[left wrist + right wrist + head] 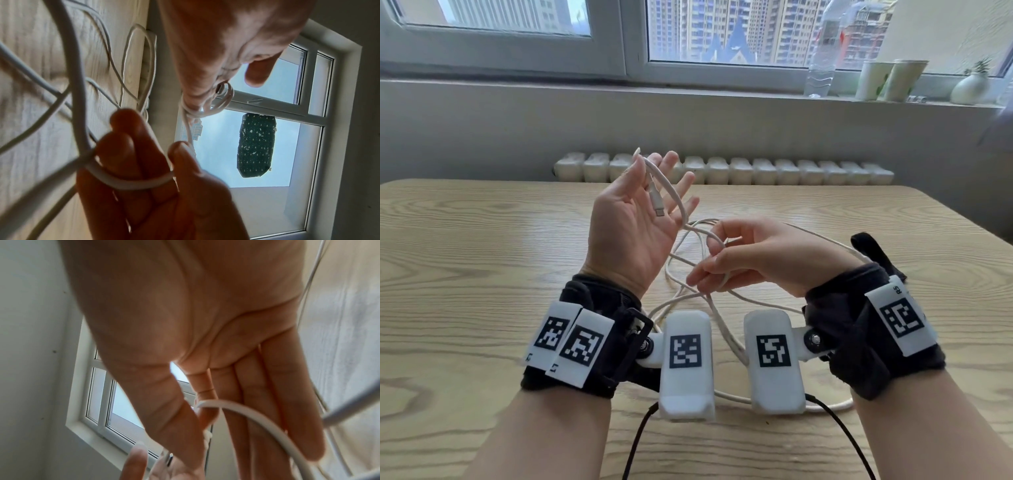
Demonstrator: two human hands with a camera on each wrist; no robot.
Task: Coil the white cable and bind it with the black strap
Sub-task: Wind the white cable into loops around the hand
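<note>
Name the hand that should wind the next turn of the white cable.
Right. The right hand pinches the white cable where its slack trails to the table; the left hand is raised, fingers spread, holding the plug end, likely as the winding form.

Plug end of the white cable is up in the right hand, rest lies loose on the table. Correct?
Wrong hand: the left hand holds the plug end of the white cable up; the right hand grips it lower down. The rest does lie loose on the table. The head view shows it.
</note>
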